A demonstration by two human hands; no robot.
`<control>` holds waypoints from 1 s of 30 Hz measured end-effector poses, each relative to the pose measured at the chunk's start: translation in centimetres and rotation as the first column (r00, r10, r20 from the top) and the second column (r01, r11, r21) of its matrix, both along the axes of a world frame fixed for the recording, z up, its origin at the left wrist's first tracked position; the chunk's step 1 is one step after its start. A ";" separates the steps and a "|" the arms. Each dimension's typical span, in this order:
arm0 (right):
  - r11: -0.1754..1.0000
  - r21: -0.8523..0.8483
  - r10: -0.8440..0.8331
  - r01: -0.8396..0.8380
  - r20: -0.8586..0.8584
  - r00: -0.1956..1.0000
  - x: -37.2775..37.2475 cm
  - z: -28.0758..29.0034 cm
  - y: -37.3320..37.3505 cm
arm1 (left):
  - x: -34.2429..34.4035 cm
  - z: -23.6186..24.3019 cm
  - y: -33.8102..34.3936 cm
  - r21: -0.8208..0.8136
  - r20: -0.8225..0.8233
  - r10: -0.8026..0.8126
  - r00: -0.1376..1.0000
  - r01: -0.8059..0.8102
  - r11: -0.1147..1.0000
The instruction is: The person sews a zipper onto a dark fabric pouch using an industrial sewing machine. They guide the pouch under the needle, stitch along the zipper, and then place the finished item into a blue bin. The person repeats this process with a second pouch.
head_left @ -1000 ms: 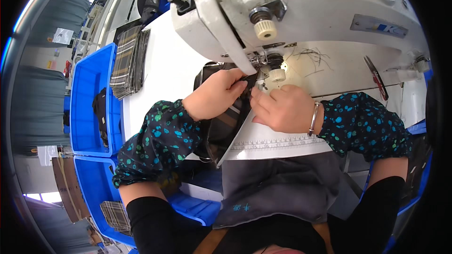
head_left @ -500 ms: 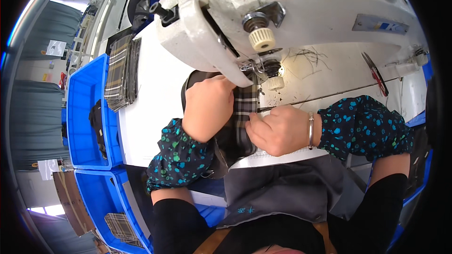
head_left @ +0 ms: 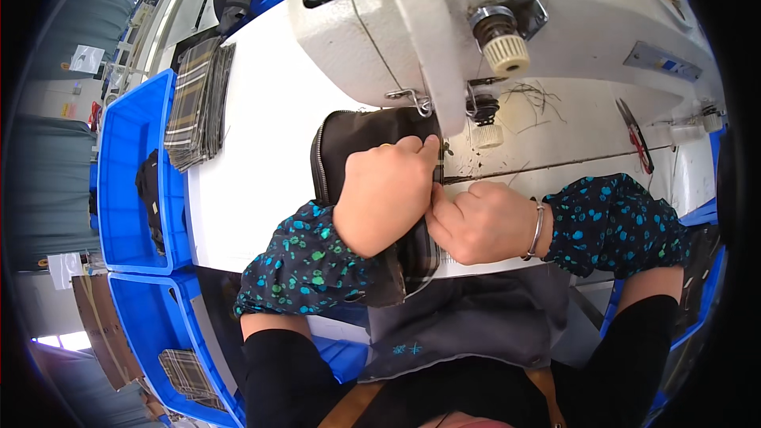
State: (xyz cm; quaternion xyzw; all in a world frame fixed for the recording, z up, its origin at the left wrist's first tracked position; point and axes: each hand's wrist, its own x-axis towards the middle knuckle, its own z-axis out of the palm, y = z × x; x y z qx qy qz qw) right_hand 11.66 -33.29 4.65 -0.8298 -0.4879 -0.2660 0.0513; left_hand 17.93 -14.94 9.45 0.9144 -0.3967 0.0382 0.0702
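Both hands at the fabric's edge, close below the machine head

My left hand (head_left: 388,194) lies over the dark fabric piece (head_left: 361,128), back of the hand up, fingers curled toward the piece's right edge. The fingertips are partly hidden, so I cannot tell whether they grip the cloth or only press on it. My right hand (head_left: 479,226) is half closed, thumb and forefinger pinching that same edge, just beside the left one. A metal bracelet (head_left: 537,228) circles my right wrist.

The dark piece lies on the white tabletop (head_left: 261,150), its upper right corner at the sewing machine (head_left: 357,40). A white curved part of the machine covers the needle from my view, so I cannot tell whether it touches the cloth. A zipper (head_left: 319,162) bends around the piece's left side, and plaid shows at its lower end, which reaches the table's front edge above my grey apron (head_left: 468,317).

To the right of the machine's needle end, loose thread scraps (head_left: 535,101) lie on the table, and farther right are scissors (head_left: 636,139) with red and black handles. On my left, a stack of plaid pieces (head_left: 194,103) sits beside the upper blue crate (head_left: 119,166). The lower blue crate (head_left: 135,325) holds more plaid cloth (head_left: 190,374).
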 end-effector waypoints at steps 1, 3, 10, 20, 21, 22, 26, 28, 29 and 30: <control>1.000 -0.006 0.002 -0.002 -0.010 1.000 0.0 0.0 0.0 | -0.1 -0.1 -0.2 -0.002 0.009 0.012 1.000 -0.012 1.000; 1.000 0.023 0.015 -0.015 -0.017 1.000 -0.1 0.0 0.0 | -0.2 -0.2 -0.3 -0.009 -0.018 0.028 0.999 -0.029 1.000; 0.995 -0.016 -0.094 0.094 0.004 0.996 -1.6 0.2 0.0 | -0.8 0.0 -0.7 -0.028 -0.111 0.074 0.991 -0.078 0.997; 0.987 0.014 -0.163 0.163 -0.021 0.986 -0.3 -0.2 -0.2 | 0.6 1.0 -0.7 -0.076 -0.189 0.033 0.982 -0.048 0.996; 0.986 0.008 -0.163 0.164 -0.020 0.986 -0.2 -0.2 -0.2 | 0.6 1.2 -0.5 -0.077 -0.198 0.011 0.980 -0.027 0.997; 0.986 0.002 -0.164 0.164 -0.021 0.986 -0.2 -0.1 -0.2 | 0.4 1.4 -0.3 -0.069 -0.205 -0.006 0.979 -0.008 0.998; 0.985 -0.027 -0.172 0.172 -0.013 0.985 -1.3 0.3 -0.1 | -0.8 2.4 0.6 -0.040 -0.242 -0.041 0.970 0.033 0.999; 0.987 -0.010 -0.158 0.158 -0.011 0.987 -2.1 0.5 0.1 | -1.5 2.7 0.8 0.029 -0.244 -0.029 0.969 0.037 0.999; 0.987 -0.016 -0.160 0.159 -0.012 0.987 -2.2 0.5 0.2 | -1.7 2.6 0.8 0.042 -0.231 -0.037 0.972 0.048 0.998; 0.987 -0.019 -0.160 0.160 -0.006 0.987 -2.3 0.4 0.2 | -1.8 2.5 0.8 0.021 -0.226 -0.048 0.973 0.054 0.998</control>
